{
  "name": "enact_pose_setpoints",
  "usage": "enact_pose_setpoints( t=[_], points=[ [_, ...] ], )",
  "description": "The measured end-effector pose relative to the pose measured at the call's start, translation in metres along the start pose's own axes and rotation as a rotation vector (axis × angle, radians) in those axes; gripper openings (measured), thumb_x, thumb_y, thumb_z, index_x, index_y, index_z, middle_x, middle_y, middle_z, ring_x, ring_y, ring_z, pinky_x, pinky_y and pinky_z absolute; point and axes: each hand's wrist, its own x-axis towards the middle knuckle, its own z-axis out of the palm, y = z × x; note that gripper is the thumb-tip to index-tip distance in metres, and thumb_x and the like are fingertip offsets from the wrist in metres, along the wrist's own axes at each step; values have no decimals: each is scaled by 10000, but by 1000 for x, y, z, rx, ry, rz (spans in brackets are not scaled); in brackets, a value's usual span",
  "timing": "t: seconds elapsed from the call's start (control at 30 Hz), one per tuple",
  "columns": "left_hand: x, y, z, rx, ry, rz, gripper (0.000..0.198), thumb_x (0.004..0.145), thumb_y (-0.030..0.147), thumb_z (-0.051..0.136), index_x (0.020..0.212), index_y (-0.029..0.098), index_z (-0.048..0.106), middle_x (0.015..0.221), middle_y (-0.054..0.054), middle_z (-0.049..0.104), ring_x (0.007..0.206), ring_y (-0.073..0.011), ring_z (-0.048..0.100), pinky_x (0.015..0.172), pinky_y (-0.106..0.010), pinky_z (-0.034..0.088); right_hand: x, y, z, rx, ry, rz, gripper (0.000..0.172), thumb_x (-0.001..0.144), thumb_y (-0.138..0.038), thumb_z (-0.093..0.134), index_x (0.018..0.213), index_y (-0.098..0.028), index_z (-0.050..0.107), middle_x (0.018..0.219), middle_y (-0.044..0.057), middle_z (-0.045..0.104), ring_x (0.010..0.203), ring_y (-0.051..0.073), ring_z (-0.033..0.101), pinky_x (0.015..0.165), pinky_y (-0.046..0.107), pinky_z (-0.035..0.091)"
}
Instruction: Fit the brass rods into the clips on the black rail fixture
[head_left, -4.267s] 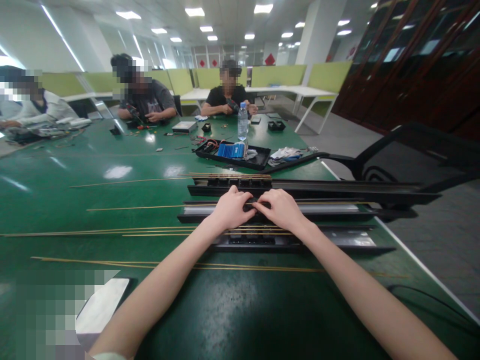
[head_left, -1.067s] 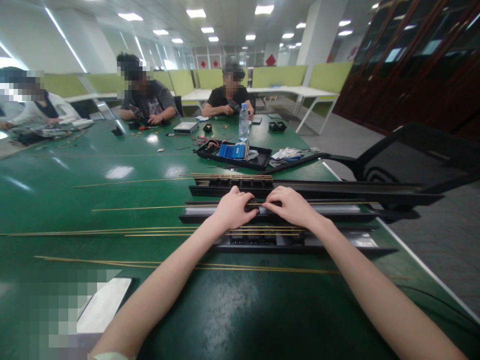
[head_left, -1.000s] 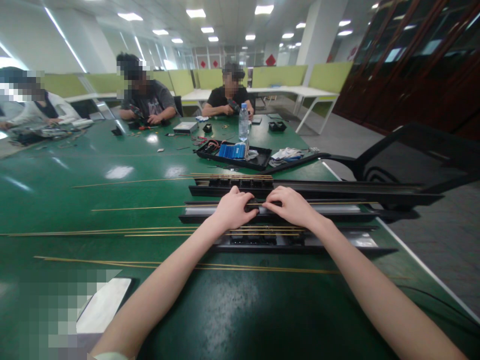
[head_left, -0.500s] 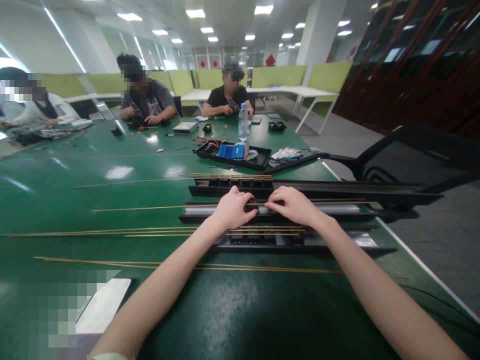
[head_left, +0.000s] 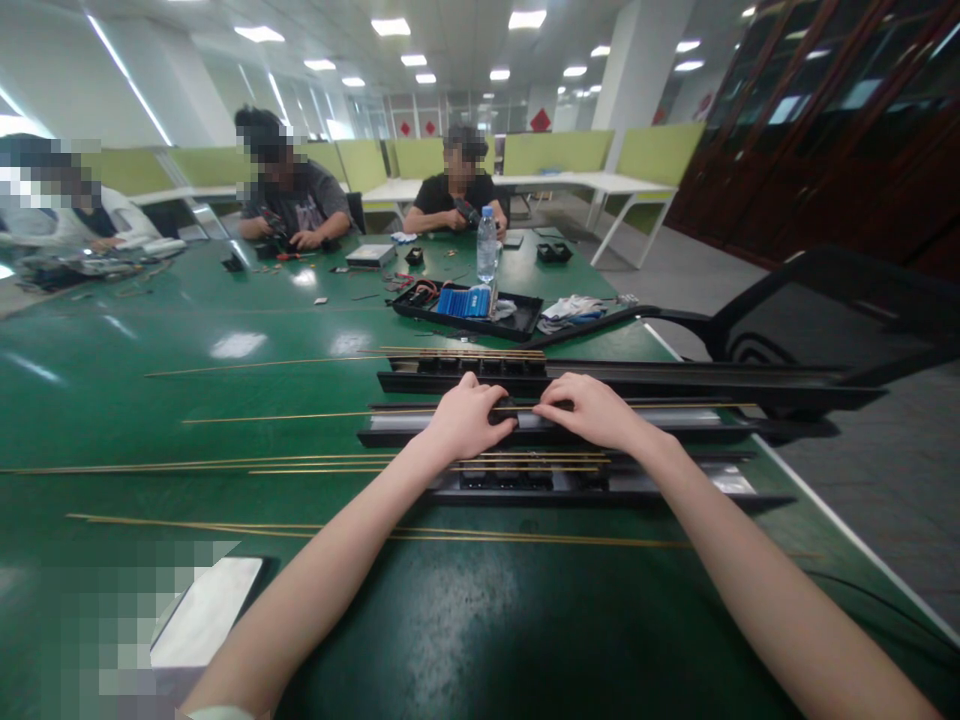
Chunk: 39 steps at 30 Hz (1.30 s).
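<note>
R hand (head_left: pixel 589 405) has slid a touch toward 3 o'clock along the gold rod (head_left: pixel 277 417), so the gap btwn it & the L hand (head_left: pixel 466 415) is slightly wider than a sec ago; L hand looks unmoved. R grip: narrow, thumb + index tips pinched on the rod. L grip: curled round a small blk block (head_left: pixel 504 414), mostly hidden by the fingers, so exact shape can't be told. Rod runs approx 9 to 3 o'clock along the mid channel (head_left: pixel 405 437), its 9 o'clock end sticking out well past the channel, over the tabletop (head_left: pixel 465 630).

Near channel (head_left: pixel 675 500) sits at 6 o'clock from the hands, w/ more blk blocks in it & several gold rods across. Far channel (head_left: pixel 637 395) at 12 o'clock, also w/ blocks & rods. Loose rods (head_left: pixel 495 538) lie on the tabletop nearer 6 o'clock, crossing behind the L forearm. White flat item (head_left: pixel 206 610) at 8 o'clock, just beside that forearm.

Farther out at 12: blk tray (head_left: pixel 517 327) w/ blue pack (head_left: pixel 461 302), clear bottle (head_left: pixel 487 250) upright behind it. White cloth bundle (head_left: pixel 574 310) at 1 o'clock, mesh chair (head_left: pixel 840 310) at 2. Co-worker (head_left: pixel 442 200) at 12 o'clock holds a dark tool.
</note>
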Motion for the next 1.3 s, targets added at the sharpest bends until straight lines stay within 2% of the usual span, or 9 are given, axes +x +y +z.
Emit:
enact_pose_setpoints(
  t=[0.53,1.3],
  points=[
    [1,-2,3,25,16,9,438,877,509,566,1179,204,653,990,-65,735,1000,-286,514,812,-381,495,-2,5,-2,66,-34,0,295,939,-412,571,806,-221,751,896,53,748,860,226,657,803,332,486],
    [1,0,1,18,0,-6,429,880,501,570,1186,210,651,984,-71,728,1011,-280,513,836,-374,496,-6,17,-5,164,-45,-12,263,925,-402,578,849,-246,776,976,42,755,916,230,674,868,354,499]
  ],
)
